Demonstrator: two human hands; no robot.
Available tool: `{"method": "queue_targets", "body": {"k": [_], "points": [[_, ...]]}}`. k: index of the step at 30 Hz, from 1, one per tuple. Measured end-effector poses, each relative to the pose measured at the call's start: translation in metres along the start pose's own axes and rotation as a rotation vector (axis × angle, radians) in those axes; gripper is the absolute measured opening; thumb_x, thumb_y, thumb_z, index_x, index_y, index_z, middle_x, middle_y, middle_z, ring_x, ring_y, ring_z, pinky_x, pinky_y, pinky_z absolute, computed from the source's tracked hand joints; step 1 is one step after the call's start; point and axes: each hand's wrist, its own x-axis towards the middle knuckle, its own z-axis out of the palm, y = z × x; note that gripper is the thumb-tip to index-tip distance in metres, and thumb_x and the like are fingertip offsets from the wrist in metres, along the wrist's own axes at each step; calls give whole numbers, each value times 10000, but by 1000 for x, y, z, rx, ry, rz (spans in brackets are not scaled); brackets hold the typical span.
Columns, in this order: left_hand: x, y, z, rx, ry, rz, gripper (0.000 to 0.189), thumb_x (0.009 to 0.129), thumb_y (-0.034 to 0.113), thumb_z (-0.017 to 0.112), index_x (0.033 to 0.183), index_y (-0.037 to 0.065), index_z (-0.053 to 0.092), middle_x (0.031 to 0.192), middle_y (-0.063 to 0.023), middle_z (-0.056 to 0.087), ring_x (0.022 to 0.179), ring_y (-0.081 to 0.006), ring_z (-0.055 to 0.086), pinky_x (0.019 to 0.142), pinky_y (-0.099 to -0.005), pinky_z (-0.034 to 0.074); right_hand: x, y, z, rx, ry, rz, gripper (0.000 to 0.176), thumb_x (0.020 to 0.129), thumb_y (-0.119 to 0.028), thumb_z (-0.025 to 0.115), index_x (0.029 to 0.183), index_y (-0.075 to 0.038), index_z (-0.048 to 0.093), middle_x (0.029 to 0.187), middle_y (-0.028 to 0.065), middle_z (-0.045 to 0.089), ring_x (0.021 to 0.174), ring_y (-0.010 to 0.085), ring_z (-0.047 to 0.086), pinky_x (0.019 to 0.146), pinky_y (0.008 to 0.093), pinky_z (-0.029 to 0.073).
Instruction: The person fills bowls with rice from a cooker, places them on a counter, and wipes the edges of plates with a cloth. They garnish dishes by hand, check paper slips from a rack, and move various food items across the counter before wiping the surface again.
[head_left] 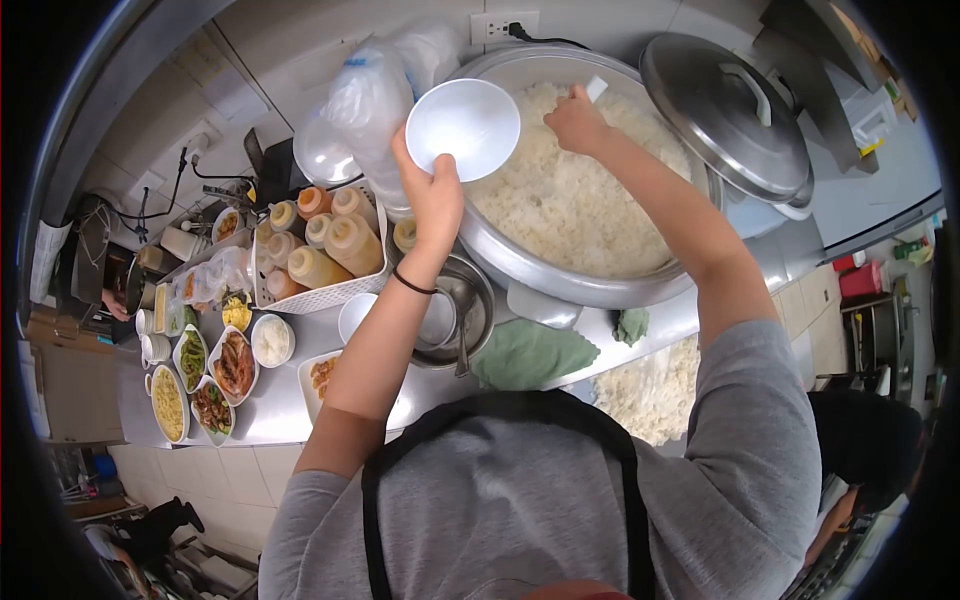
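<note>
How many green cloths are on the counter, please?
2. The larger green cloth lies just in front of the rice pot; the smaller green cloth sits to its right. Others may be hidden.

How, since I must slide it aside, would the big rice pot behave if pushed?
The rice pot looks heavy: wide, metal and nearly full of rice, so it would probably resist sliding. Its broad, low shape makes tipping unlikely.

left hand (432, 195) raised, gripping | right hand (577, 122) fisted, arm outstretched
</note>
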Motion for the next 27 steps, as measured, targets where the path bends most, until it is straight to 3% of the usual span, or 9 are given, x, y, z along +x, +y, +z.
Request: {"method": "queue_targets", "body": {"k": [7,10,12,15,17,19,23,25,27], "points": [[0,3,-2,12,-13,-37,521,685,-17,384,1196,-22,286,1103,-174,430,1036,-252,440,921,-322,328,-7,-18,12,121,11,-56,86,668,-168,557,704,-144,631,705,46,603,777,170,542,794,348,268],[0,4,-2,-4,-10,-52,525,688,-15,384,1203,-20,278,1109,-175,427,1039,-251,438,922,-321,327,-39,-27,-16,261,-2,-145,57,667,-108,564,691,-125,613,642,64,562,774,187,522,798,364,266],[0,5,-2,-2,-13,-54,526,691,-15,384,1205,-20,275,1110,-173,427,1039,-249,438,922,-322,327,-60,-18,-49,490,-7,-331,56,670,-130,561,675,-141,616,676,51,586,740,182,521,782,348,269],[0,7,-2,6,-22,-54,525,696,-13,385,1209,-18,271,1112,-169,426,1037,-244,436,922,-323,327,-47,9,-38,554,27,-208,60,678,-79,553,664,-117,597,628,56,549,754,200,523,796,378,284],[-2,9,-1,11,-29,-54,524,700,-12,385,1211,-17,270,1113,-166,426,1036,-241,435,923,-323,326,-7,46,-14,161,285,-7,37,665,-91,576,682,-116,598,645,50,561,764,192,525,806,371,291],[-2,10,-1,-56,-28,-76,523,704,-7,387,1214,-16,269,1118,-161,421,1036,-235,432,922,-318,326,27,72,10,-66,399,257,64,672,-93,557,713,-118,599,671,40,581,782,183,531,800,365,298],[0,5,-2,-13,-38,-58,520,706,-10,386,1213,-16,271,1115,-157,422,1033,-227,434,916,-312,330,65,64,62,-89,263,328,82,687,-109,531,724,-121,602,689,33,595,808,175,534,796,356,306],[0,3,-2,-14,-32,-34,519,705,-15,386,1211,-17,273,1112,-154,425,1030,-222,436,913,-309,333,63,45,49,-102,190,149,101,706,-123,503,699,-128,604,686,25,597,828,173,532,799,353,308],[0,4,-1,-33,-35,-51,518,704,-16,384,1210,-17,274,1113,-152,424,1031,-221,436,914,-308,332,58,40,40,-60,259,102,98,696,-108,510,702,-125,606,696,19,599,835,171,529,812,350,298]]}}
